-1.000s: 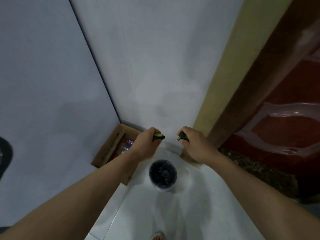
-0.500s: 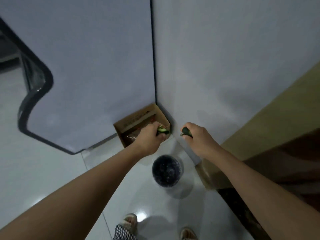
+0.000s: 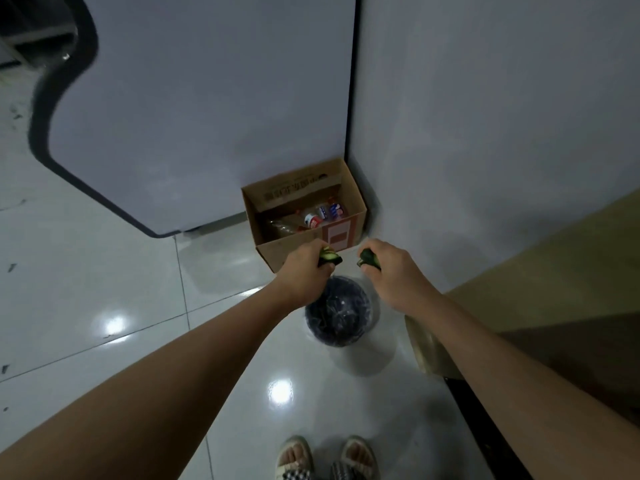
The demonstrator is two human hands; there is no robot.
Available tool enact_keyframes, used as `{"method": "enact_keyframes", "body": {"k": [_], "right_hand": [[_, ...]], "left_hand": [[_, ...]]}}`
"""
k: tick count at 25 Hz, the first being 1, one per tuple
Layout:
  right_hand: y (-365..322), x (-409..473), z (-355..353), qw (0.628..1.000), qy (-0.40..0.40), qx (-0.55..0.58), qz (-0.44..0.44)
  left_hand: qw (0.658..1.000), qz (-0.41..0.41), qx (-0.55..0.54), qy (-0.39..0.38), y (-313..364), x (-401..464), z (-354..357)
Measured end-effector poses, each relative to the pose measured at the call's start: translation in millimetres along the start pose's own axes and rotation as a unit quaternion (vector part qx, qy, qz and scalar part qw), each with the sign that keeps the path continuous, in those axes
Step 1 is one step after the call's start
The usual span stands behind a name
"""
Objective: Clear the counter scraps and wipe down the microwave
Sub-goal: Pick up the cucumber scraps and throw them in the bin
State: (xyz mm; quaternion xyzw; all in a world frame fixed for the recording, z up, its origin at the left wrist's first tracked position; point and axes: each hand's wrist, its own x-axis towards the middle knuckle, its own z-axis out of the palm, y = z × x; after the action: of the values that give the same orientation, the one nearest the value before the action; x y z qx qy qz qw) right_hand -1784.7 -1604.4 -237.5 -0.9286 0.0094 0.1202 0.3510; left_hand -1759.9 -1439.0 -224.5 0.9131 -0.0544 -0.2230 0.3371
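Head camera looks steeply down at floor (image 3: 104,271).

Hands: two, the left hand (image 3: 304,271) and the right hand (image 3: 394,271), each closed round green scraps.
Green scraps: two bunches, one bunch of scraps (image 3: 329,258) in the left grip, another bunch (image 3: 370,259) in the right grip; number of single pieces not countable.
Bins: one, a dark-lined bin (image 3: 338,315) on the floor, directly below both grips.
Cardboard boxes: one open box (image 3: 304,211), just beyond the grips, in the corner.
Bottles in the box: at least one bottle (image 3: 320,216); the rest too jumbled to count.
Slippered feet: two, one foot (image 3: 294,457) and the other (image 3: 356,457), well nearer than the grips.
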Motion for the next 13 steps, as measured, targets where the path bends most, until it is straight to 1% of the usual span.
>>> {"method": "enact_keyframes", "body": {"k": [5,13], "right_hand": [[57,26,72,1.0,-0.01,-0.013,0.008],[163,72,209,0.999,-0.02,-0.048,-0.001]], "left_hand": [[1.0,-0.024,0.02,0.003,-71,42,67],[0.999,-0.031,0.033,0.01,-195,109,189]]}}
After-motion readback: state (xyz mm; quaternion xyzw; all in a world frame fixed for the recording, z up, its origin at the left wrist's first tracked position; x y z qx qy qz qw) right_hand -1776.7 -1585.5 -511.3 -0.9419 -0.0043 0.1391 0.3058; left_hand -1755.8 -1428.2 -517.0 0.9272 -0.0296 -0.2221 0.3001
